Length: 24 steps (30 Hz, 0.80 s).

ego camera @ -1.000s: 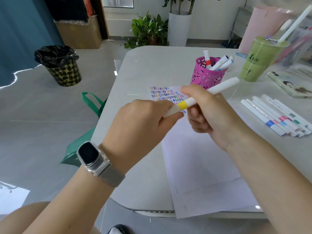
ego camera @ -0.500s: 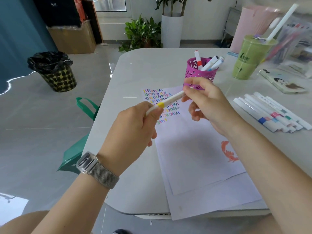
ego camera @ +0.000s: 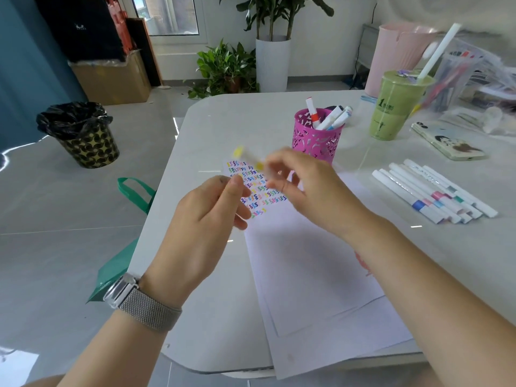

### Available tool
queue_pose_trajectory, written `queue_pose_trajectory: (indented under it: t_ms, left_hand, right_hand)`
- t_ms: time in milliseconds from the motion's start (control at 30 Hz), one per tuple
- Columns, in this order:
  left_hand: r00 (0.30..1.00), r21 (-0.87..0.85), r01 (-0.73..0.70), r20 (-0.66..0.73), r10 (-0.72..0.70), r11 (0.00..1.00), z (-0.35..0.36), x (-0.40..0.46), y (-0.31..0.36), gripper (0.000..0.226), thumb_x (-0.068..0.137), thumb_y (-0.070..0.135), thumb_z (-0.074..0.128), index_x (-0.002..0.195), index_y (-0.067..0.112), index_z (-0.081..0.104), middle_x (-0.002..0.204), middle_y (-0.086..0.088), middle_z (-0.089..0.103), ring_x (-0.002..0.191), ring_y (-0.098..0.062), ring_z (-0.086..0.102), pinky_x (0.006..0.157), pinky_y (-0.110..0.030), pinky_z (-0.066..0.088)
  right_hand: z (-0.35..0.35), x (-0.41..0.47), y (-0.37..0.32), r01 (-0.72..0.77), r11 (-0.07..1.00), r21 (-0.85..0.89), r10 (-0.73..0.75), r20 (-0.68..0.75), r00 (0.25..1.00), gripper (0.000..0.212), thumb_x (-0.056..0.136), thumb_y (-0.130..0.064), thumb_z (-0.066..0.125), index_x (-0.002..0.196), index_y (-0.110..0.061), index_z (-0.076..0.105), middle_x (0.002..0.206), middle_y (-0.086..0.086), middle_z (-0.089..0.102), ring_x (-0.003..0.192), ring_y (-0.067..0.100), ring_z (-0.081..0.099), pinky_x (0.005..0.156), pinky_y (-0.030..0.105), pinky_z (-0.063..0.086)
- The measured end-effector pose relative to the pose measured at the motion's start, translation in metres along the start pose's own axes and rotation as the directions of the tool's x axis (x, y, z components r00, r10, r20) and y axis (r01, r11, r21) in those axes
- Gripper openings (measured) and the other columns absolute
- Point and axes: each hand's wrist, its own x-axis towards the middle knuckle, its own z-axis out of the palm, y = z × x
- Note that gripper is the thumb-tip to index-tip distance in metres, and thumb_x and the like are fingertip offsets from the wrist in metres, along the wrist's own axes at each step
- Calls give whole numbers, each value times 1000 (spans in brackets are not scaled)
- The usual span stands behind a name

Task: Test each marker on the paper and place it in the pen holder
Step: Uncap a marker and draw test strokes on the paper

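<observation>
A: Item one, marker [ego camera: 252,160]: yellow, blurred by motion, above the far left corner of the paper [ego camera: 307,261], over the block of coloured test squiggles [ego camera: 255,191]

B: Held by?

A: Right hand [ego camera: 304,185], fingers curled, pinching the barrel at its near end. The blur hides exactly how the fingertips sit

B: Left hand [ego camera: 206,216]?

A: Thumb pressed to forefinger near the marker. Probably the cap between them, but nothing can be made out there, so I cannot tell what it holds, if anything

B: Step in hand?

A: Judged: uncapping done or nearly so, a yellow tip showing at the far end; the test stroke not yet made

B: Item two, holder [ego camera: 317,139]?

A: Pink, perforated, upright on the tabletop [ego camera: 223,121] just beyond the right hand. Several markers stand in it already [ego camera: 329,118]

B: Stock untested?

A: A row of white markers [ego camera: 430,191] lying side by side on the tabletop, to the right of the paper

B: Other entries?

A: Green cup with straw [ego camera: 391,107], phone [ego camera: 446,142], both far right. Bin [ego camera: 81,135] on the floor

B: Next move calls for?

A: Tip lowered to bare paper beside the squiggles, a light stroke, then the cap pressed back square and the marker dropped into the holder, clear of those leaning there
</observation>
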Motion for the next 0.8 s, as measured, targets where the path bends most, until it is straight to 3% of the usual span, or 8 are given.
queue_pose_trajectory:
  t_ms: [67, 133, 200, 367, 467, 567, 667, 800]
  left_hand:
    - [1000, 164, -27, 6, 26, 986, -1, -1, -3, 27, 91, 37, 41, 84, 22, 63, 73, 4, 66, 70, -11, 62, 68, -25, 47]
    - [998, 427, -42, 53, 21, 903, 0, -3, -9, 24, 91, 30, 38, 91, 23, 61, 83, 5, 65, 82, -17, 60, 75, -32, 49]
    - [989, 610, -89, 150, -4, 788, 1, -5, -15, 27, 95, 29, 32, 102, 23, 57, 99, 4, 62, 96, -20, 57, 86, -39, 45]
    - [982, 682, -116, 189, -21, 722, 4, -6, -16, 29, 98, 29, 28, 115, 27, 51, 115, 8, 55, 106, -17, 53, 91, -37, 42]
    - [984, 668, -124, 179, 3, 734, 5, -5, -15, 27, 97, 28, 30, 114, 26, 51, 114, 8, 56, 102, -17, 54, 88, -36, 44]
    - [984, 672, -130, 179, 10, 729, 6, -6, -16, 27, 97, 28, 30, 113, 26, 51, 113, 9, 56, 100, -16, 55, 87, -36, 44]
    - [983, 681, -140, 183, 18, 719, 5, -7, -16, 27, 97, 28, 31, 113, 27, 52, 113, 10, 55, 98, -15, 55, 85, -35, 45]
    - [981, 691, -154, 193, 24, 707, 5, -7, -15, 26, 96, 29, 32, 112, 28, 53, 110, 11, 54, 96, -13, 55, 82, -32, 45]
  right_hand:
    - [-8, 4, 2, -100, 978, 183, 131, -166, 977, 37, 89, -8, 63, 107, -34, 45, 87, -10, 61, 80, 12, 63, 75, 30, 51]
    - [-21, 11, 6, -28, 958, 284, 143, -391, 909, 57, 85, 3, 60, 121, -29, 31, 108, -6, 58, 87, 20, 68, 76, 45, 57]
    - [-35, 18, 9, 75, 952, 295, 115, -579, 807, 64, 83, 10, 56, 129, -19, 22, 126, 7, 47, 90, 22, 67, 71, 45, 60]
    - [-49, 29, 19, 26, 961, 276, 195, -740, 644, 62, 85, 11, 52, 132, -18, 25, 107, -1, 56, 84, 10, 68, 70, 36, 60]
    - [-46, 30, 28, -14, 984, 175, 140, -736, 663, 59, 86, 8, 51, 129, -26, 29, 94, -1, 61, 89, 12, 67, 76, 35, 59]
    - [-41, 30, 36, -89, 996, 7, 71, -657, 750, 56, 87, 0, 54, 126, -38, 38, 86, -6, 61, 84, 8, 64, 76, 27, 53]
    - [-38, 30, 48, -166, 975, -147, 66, -523, 850, 40, 91, -9, 53, 128, -25, 53, 90, -8, 66, 88, 16, 62, 80, 28, 43]
    - [-37, 27, 54, -212, 943, -255, 84, -432, 898, 33, 92, -13, 52, 122, -17, 64, 96, 6, 67, 91, 32, 57, 87, 33, 38]
